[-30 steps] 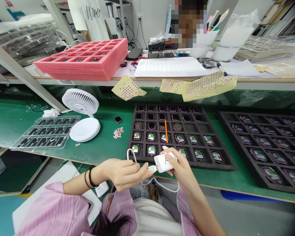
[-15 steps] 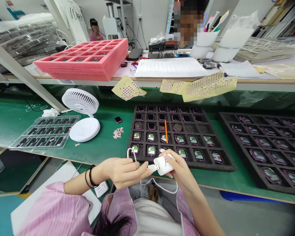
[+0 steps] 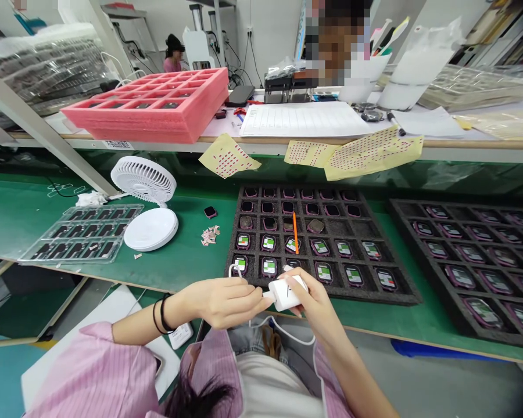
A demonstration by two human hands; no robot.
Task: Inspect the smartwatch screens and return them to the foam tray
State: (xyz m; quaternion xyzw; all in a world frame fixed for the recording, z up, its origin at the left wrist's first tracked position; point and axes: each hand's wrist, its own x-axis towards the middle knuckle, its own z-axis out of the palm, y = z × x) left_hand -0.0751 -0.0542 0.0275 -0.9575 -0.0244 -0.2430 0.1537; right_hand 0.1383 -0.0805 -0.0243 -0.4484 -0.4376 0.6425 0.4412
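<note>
Between the fingers of my left hand is the white plug end of a USB cable. The plug sits against the end of a white charger, its metal tip out of sight. My right hand grips that charger from the right side. Part of the cable loops up over my left fingers, and another length hangs in front of my body. Just beyond my hands lies a black foam tray of smartwatches, many with lit screens. An orange stick rests across it.
A second foam tray with watches lies to the right. On the left are a white fan, a clear plastic tray, small loose strips and one watch. Overhead, a shelf holds a pink foam tray; a person is behind it.
The USB plug's metal tip, visible before just outside the charger, has gone into it. My two hands are closer together, and the charger has shifted slightly left.
</note>
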